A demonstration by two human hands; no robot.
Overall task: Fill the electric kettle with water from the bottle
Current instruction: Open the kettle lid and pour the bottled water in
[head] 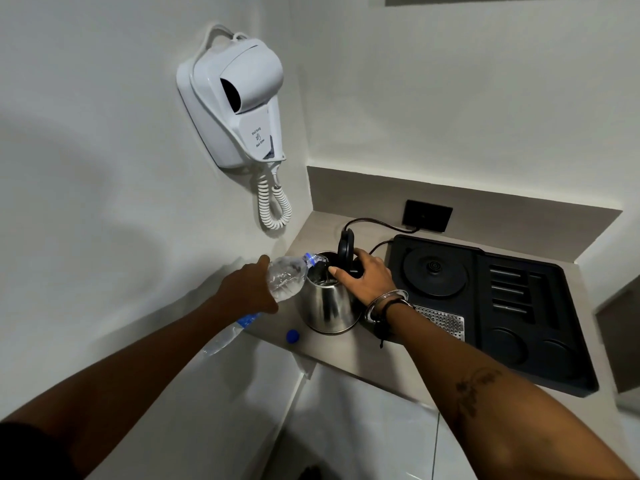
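Note:
A steel electric kettle (327,306) stands on the grey counter (349,355) with its black lid (346,249) raised upright. My left hand (247,289) grips a clear plastic water bottle (287,277), tipped sideways with its open neck over the kettle's mouth. My right hand (365,277) wraps the kettle's black handle on the right side. The bottle's blue cap (293,336) lies on the counter in front of the kettle.
A second clear bottle (227,336) lies at the counter's left edge, under my left forearm. A black tray (485,306) with the kettle's round base sits to the right. A white hair dryer (235,102) hangs on the left wall. A black socket (427,215) is behind.

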